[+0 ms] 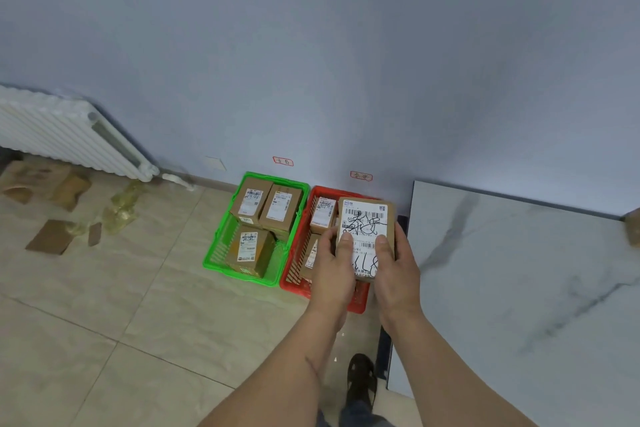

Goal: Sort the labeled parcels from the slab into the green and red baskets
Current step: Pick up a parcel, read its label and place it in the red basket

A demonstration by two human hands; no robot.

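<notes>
Against the blue wall (311, 45), low at left, a white radiator (69, 135). Below, beige floor tiles (104, 322), littered at left with cardboard scraps (52, 236) and crumpled clear tape (121, 208). To the right, a white marbled slab (519, 288), grey-veined, just beside the red basket, with a brown parcel edge (633, 229) peeking in at its far right rim. Side by side at the wall's foot, green basket (214, 256) on the left holding three brown labeled parcels (251, 204), red basket (294, 277) on the right holding at least two more (322, 215), partly hidden behind the hands. Above each basket, a small red-bordered tag (283, 161) stuck to the wall. Held over the red basket, a brown parcel (366, 225), label up, long axis running away toward the wall, near end down in the palms, black handwriting across the label. Left hand (334, 267) and right hand (394, 270) both grasping it, thumbs pressed on the label, fingers wrapped under the sides. Down below, a dark sandal (362, 381) on the floor.
</notes>
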